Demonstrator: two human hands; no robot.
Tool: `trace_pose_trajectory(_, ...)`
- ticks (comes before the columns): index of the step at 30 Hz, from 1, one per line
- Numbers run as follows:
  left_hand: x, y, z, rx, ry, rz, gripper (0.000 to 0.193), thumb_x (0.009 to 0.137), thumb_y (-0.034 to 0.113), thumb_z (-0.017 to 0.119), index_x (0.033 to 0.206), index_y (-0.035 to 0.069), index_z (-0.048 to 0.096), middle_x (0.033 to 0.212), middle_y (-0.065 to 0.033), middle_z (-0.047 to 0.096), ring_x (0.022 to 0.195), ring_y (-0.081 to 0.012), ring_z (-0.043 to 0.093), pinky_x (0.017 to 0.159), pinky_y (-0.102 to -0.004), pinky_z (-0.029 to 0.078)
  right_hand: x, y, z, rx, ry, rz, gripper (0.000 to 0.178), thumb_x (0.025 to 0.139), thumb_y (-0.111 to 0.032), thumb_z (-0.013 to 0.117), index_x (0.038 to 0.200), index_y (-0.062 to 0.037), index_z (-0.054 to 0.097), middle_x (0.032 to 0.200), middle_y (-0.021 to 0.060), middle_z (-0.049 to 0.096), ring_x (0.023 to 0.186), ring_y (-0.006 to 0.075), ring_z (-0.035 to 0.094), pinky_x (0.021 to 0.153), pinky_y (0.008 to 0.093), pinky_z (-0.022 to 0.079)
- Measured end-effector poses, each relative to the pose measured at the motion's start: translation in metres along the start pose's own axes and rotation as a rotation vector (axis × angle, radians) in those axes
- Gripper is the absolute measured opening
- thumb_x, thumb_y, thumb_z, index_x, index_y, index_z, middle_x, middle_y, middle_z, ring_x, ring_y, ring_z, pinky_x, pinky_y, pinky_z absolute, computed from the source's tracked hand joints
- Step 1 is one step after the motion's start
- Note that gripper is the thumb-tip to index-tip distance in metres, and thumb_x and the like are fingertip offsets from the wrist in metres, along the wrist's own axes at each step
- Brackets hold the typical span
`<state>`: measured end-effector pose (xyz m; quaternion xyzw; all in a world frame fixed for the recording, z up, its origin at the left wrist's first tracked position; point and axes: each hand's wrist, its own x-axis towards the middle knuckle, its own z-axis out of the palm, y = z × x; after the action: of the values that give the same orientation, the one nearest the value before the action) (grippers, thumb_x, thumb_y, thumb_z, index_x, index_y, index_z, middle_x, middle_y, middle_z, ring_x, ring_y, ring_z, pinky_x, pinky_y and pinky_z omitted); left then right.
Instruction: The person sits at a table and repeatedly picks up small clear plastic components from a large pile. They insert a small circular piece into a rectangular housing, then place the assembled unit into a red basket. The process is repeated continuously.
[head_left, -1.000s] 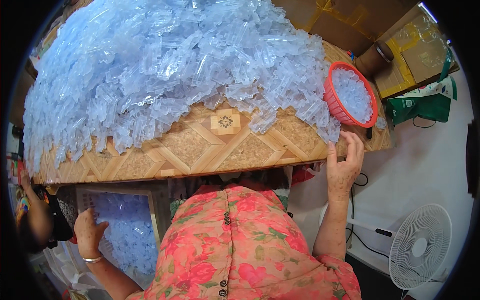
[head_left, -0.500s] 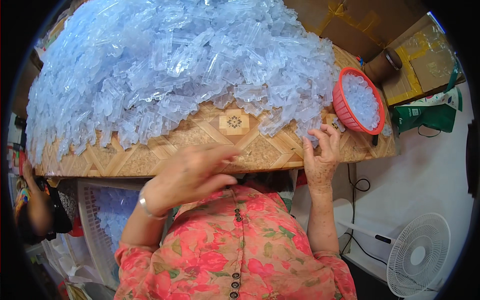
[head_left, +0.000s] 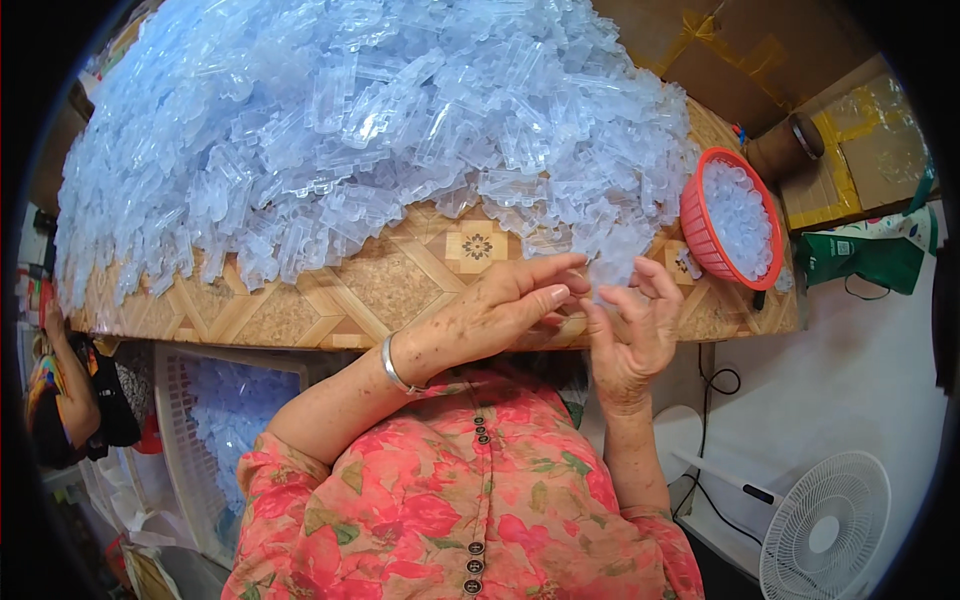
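A large heap of clear, bluish plastic pieces (head_left: 360, 140) covers most of the patterned tabletop (head_left: 385, 275). My right hand (head_left: 635, 345) is at the table's front edge, its thumb and fingers pinched around a small clear plastic piece (head_left: 598, 290). From the left, my left hand (head_left: 510, 300) meets it with thumb and fingertips drawn together beside the piece. Whether those left fingertips hold anything is too small to tell. Beyond my right hand, a red plastic basket (head_left: 690, 225) holds many small translucent pieces and leans toward me.
Cardboard boxes (head_left: 720, 50) and a brown round container (head_left: 785, 148) stand behind the basket. A green bag (head_left: 865, 262) lies at right, above a white fan (head_left: 825, 530). Below the table at left is a white crate (head_left: 180, 430) of plastic pieces. Another person's arm (head_left: 70, 375) shows far left.
My left hand has swung right across the table edge to my right hand, its fingers closing in. My right hand has shifted slightly left and down, with a clear piece now showing at its fingertips.
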<state>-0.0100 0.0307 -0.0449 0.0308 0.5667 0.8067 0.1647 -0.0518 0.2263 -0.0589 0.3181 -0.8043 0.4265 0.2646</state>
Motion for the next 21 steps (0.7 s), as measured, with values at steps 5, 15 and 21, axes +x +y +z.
trace_pose_trajectory(5, -0.002, -0.015, -0.012, -0.528, -0.014, 0.021, 0.052, 0.107, 0.023, 0.050, 0.153, 0.004, 0.039, 0.129, -0.0101, 0.062, 0.113, -0.0154, 0.062, 0.097, -0.0302, 0.052, -0.001, -0.015, 0.021, 0.014, -0.123, -0.076, 0.032, 0.071, -0.007, 0.085, 0.101, -0.0127, 0.074, 0.126, 0.0150, 0.060, 0.099, 0.0287, 0.059, 0.088, 0.0401, 0.047)
trace_pose_trajectory(15, -0.015, -0.007, -0.030, -0.281, 0.088, 0.007, 0.051, 0.109, 0.033, 0.045, 0.145, -0.002, 0.048, 0.125, -0.0106, 0.063, 0.104, -0.0159, 0.061, 0.084, -0.0302, 0.053, 0.024, -0.025, 0.028, 0.048, -0.243, -0.019, 0.064, 0.070, -0.015, 0.087, 0.127, -0.0047, 0.061, 0.133, 0.0159, 0.056, 0.117, 0.0332, 0.057, 0.098, 0.0432, 0.046)
trace_pose_trajectory(21, -0.015, -0.019, -0.034, -0.391, 0.087, 0.072, 0.052, 0.110, 0.036, 0.038, 0.142, -0.004, 0.050, 0.122, -0.0107, 0.064, 0.093, -0.0118, 0.059, 0.080, -0.0274, 0.051, 0.020, -0.021, 0.034, 0.051, -0.246, 0.026, 0.052, 0.074, -0.013, 0.083, 0.121, -0.0038, 0.064, 0.125, 0.0134, 0.061, 0.115, 0.0320, 0.058, 0.098, 0.0426, 0.045)
